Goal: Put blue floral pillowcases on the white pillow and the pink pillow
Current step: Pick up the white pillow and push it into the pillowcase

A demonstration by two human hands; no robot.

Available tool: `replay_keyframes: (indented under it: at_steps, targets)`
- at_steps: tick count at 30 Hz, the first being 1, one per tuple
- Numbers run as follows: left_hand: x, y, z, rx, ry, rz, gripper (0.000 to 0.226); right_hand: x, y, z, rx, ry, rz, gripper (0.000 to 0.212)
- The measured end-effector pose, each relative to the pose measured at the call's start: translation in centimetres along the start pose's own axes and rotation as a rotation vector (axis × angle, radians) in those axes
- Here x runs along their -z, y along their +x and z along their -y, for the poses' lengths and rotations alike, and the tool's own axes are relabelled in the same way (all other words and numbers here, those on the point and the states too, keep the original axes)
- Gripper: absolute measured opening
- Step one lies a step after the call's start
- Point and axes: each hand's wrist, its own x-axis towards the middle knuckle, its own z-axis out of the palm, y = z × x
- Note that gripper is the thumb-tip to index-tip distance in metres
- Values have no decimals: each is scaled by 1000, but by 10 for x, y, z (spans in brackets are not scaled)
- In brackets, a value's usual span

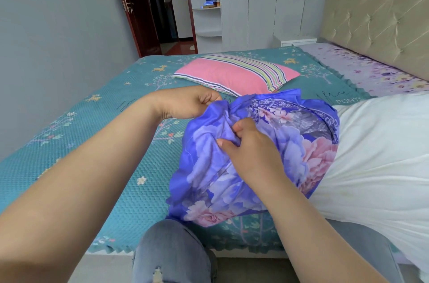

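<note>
Knee in faded blue jeans (173, 252) nearest, against the edge of the teal quilted bed (104, 155). Plump white pillow (380, 155) lies at right, one end sheathed in the blue floral satin pillowcase (253, 159); striped pink pillow (234, 74) bare beyond. Left hand (185, 103) and right hand (251, 143) both have fingers pinching bunched cloth. Light, slick, limp; best gripped at the open hem.

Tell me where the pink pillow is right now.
In the head view the pink pillow lies bare on the teal bedspread, centre of the bed, just beyond the blue floral pillowcase that both hands are gripping.
</note>
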Motion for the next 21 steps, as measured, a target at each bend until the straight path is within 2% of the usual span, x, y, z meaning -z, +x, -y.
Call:
replay_keyframes:
  at_steps: [3,8,10,12,14,16,19,21]
  targets:
    - [-4,7,-4,-19,57,-27,11,-8,2,-11,-70,359,42,18]
    - [-7,20,-17,-33,47,-13,14,-19,4,-24,-145,800,-17,19]
    - [-7,25,-21,-12,63,-7,13,-22,5,-25,-202,922,-38,19]
    - [-9,29,-22,10,87,20,14,-24,5,-26,-274,971,-50,30]
    - [-10,29,-21,29,90,47,21,-22,3,-25,-251,780,-67,29]
    - [-11,29,-20,41,75,30,29,-15,-1,-21,-134,397,-69,18]
    - [-14,26,-17,86,8,-87,32,-8,-7,-21,-56,-114,-72,48]
    - [-23,24,-12,113,-55,-132,37,-5,-8,-20,32,-355,-36,53]
